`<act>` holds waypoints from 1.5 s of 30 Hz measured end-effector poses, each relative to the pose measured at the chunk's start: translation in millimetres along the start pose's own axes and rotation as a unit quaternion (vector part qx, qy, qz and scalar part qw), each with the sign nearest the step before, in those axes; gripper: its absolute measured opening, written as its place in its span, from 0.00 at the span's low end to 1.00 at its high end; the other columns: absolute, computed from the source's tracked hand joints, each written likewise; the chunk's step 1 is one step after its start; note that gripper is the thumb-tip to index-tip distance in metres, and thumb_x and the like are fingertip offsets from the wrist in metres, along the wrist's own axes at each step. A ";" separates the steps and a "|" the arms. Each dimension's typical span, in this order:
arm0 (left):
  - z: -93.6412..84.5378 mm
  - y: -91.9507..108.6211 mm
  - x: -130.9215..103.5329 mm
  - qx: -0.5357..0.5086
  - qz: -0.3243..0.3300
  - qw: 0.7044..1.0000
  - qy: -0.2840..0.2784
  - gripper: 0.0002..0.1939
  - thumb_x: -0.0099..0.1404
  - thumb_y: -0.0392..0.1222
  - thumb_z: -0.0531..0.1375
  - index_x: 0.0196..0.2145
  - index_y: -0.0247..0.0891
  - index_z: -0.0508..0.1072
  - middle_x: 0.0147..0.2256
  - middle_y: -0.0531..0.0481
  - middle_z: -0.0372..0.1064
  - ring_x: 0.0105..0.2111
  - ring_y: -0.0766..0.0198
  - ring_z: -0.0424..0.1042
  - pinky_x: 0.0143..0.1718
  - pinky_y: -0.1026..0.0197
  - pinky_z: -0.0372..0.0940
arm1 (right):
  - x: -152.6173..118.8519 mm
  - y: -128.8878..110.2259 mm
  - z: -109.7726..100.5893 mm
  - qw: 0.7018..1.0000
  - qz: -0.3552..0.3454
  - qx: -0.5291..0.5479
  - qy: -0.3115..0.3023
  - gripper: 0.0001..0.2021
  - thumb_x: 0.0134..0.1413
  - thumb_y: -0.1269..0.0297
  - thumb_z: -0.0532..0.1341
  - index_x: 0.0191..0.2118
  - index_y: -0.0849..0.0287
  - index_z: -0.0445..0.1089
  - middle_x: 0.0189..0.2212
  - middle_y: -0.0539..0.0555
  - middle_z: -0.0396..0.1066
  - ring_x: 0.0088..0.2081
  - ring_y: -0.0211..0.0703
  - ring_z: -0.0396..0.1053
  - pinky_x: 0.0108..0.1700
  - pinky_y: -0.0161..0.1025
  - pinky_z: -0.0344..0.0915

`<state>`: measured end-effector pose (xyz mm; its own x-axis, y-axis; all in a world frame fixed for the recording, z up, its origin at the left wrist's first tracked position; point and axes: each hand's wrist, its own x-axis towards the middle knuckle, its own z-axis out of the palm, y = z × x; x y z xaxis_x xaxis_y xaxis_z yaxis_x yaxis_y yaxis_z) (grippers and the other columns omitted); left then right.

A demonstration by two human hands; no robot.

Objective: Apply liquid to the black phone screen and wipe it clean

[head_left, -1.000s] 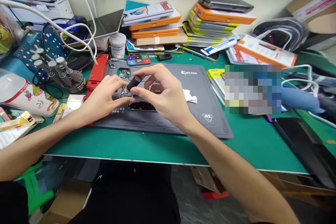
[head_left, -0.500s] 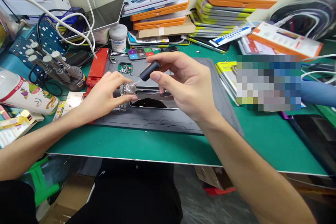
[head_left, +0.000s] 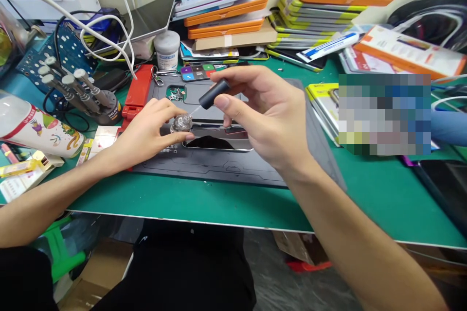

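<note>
My left hand is closed around a small clear bottle with a crinkled, shiny surface, thumb in front and fingers behind. In my right hand a black cylindrical brush cap is pinched between thumb and fingers, tilted. A thin pale stem runs from the cap down to the bottle's mouth; its tip is hidden or too small to make out. Just behind and below the hands, a phone with a dark, glossy screen lies on the grey work mat.
Left stand a screwdriver holder, a patterned bottle and a red clamp-like piece. A white jar and stacked orange boxes line the back. Right, a blurred patch hides part of the table beside a blue sleeve.
The black cap has moved slightly up and right, a little farther from the bottle. My left hand keeps its hold on the bottle. The whole view has shifted slightly.
</note>
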<state>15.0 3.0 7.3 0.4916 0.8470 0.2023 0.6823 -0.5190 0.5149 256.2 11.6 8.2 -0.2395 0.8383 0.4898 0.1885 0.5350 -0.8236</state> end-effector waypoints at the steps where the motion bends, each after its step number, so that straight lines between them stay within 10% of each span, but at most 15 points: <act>1: 0.1 -0.2 -0.1 0.001 0.001 1.000 0.000 0.18 0.72 0.55 0.67 0.53 0.42 0.78 0.51 0.46 0.75 0.52 0.52 0.70 0.57 0.51 0.62 | -0.1 -0.3 0.1 1.000 -0.004 0.001 -0.003 0.17 0.68 0.44 0.66 0.56 0.43 0.77 0.54 0.54 0.77 0.48 0.49 0.77 0.33 0.41 0.79; 13: -0.5 -0.1 -0.6 0.022 -0.049 0.997 0.052 0.17 0.74 0.54 0.64 0.54 0.43 0.78 0.51 0.46 0.75 0.54 0.52 0.70 0.60 0.48 0.62 | 3.3 8.2 -7.4 0.995 -0.035 0.057 0.074 0.09 0.69 0.59 0.67 0.53 0.46 0.77 0.47 0.54 0.78 0.45 0.45 0.77 0.28 0.37 0.73; 22: -1.3 -3.1 0.9 -0.038 -0.121 0.989 0.082 0.21 0.75 0.58 0.62 0.56 0.42 0.77 0.55 0.45 0.76 0.54 0.53 0.73 0.60 0.51 0.66 | -31.3 22.4 -10.9 0.992 -0.040 -0.119 -0.004 0.12 0.64 0.69 0.69 0.51 0.49 0.79 0.46 0.53 0.81 0.41 0.45 0.79 0.39 0.44 0.79; 45: 0.5 5.1 1.5 -0.058 -0.125 0.988 0.067 0.25 0.72 0.65 0.64 0.55 0.46 0.77 0.56 0.46 0.75 0.58 0.47 0.72 0.57 0.47 0.70 | -37.3 13.5 -2.8 0.986 -0.055 -0.153 -0.037 0.13 0.67 0.67 0.67 0.52 0.42 0.79 0.45 0.52 0.82 0.42 0.50 0.79 0.40 0.50 0.80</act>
<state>19.5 1.6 9.9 0.2332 0.9589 0.1617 0.7035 -0.2812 0.6527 270.4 -12.2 -20.5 -0.3421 0.7691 0.5399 0.4335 0.6389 -0.6355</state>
